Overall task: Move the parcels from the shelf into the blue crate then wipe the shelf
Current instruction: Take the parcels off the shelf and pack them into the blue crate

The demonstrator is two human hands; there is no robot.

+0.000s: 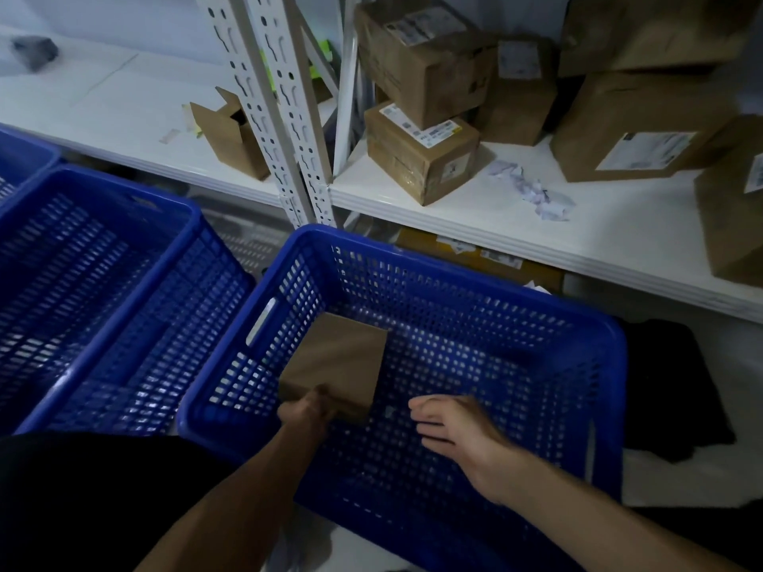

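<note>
While the left hand [307,408] gripped the box [336,367] low in the crate [611,344], the right hand [452,425] hovered open, empty; an early release might tip it against the wall. Parcels [421,158] crowded the shelf [619,229].

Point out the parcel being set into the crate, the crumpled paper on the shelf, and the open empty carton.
Parcel [336,361]: head view, on its brown top face.
Crumpled paper [532,189]: head view, on the middle of the white scraps.
Open carton [231,138]: head view, on its front side wall.
</note>
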